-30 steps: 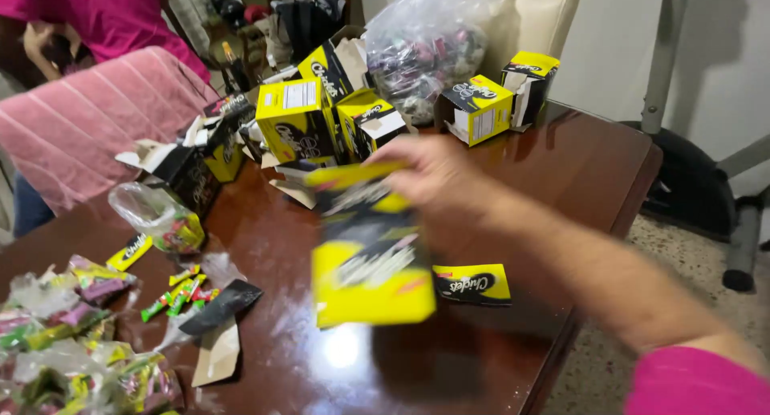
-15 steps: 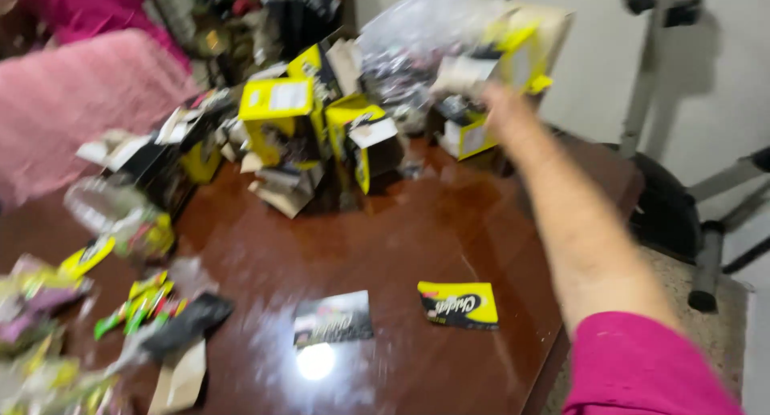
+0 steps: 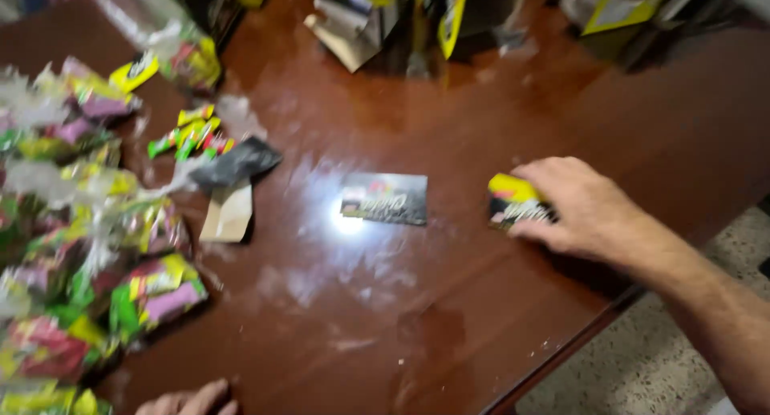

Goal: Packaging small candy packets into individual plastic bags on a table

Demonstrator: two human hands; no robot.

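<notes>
On table [image 3: 449, 303]: right hand [image 3: 585, 206] fingers grasp yellow-black packet [image 3: 513, 200]; opened boxes [image 3: 481, 10] behind.

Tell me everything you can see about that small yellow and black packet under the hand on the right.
The small flat yellow and black packet lies flat on the glossy dark brown wooden table, near its right edge. It looks like printed card or foil, with a yellow band along the top and black below bearing pale lettering, blurred here. The right hand rests on its right part, fingers curled over the top edge, hiding that side. A similar dark packet lies apart to its left.
</notes>
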